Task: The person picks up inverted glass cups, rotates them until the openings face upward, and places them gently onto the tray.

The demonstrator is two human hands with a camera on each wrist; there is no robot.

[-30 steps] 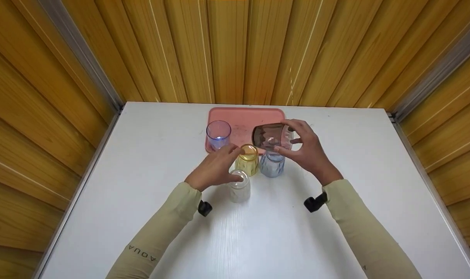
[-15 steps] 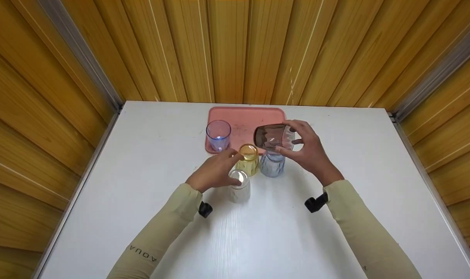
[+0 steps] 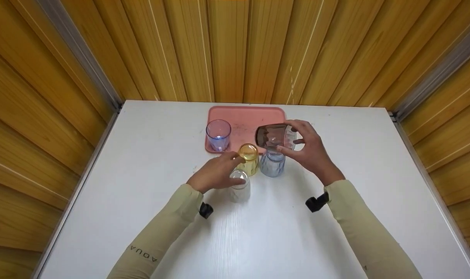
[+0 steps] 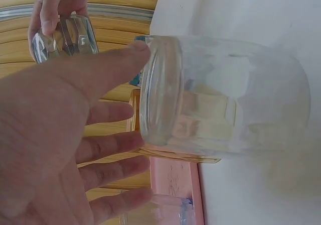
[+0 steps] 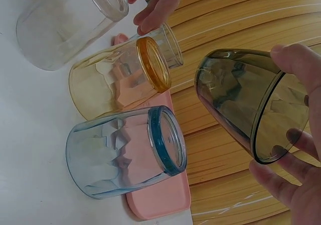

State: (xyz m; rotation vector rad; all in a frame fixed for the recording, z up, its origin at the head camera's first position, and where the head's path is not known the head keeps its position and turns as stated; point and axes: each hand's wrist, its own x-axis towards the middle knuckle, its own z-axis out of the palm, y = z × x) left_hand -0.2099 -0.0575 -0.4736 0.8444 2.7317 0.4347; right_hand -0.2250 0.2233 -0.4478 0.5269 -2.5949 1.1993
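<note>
My right hand grips a dark smoky glass tumbler by its base end, fingers and thumb around it. The tumbler lies sideways in the air, mouth to the left, over an upside-down blue glass. In the right wrist view, an upside-down yellow glass stands beside the blue glass. My left hand reaches over an upside-down clear glass, fingers spread and fairly straight. In the left wrist view, its thumb tip is right at the raised base of the clear glass.
A pink tray lies behind the glasses near the back edge of the white table. On the tray's left side a purple-blue glass stands mouth up. Wood-patterned panels rise around the table's back and sides.
My right hand and the smoky tumbler have shifted slightly to the right. My left hand has moved a little downward and right. The standing glasses have kept their places.
</note>
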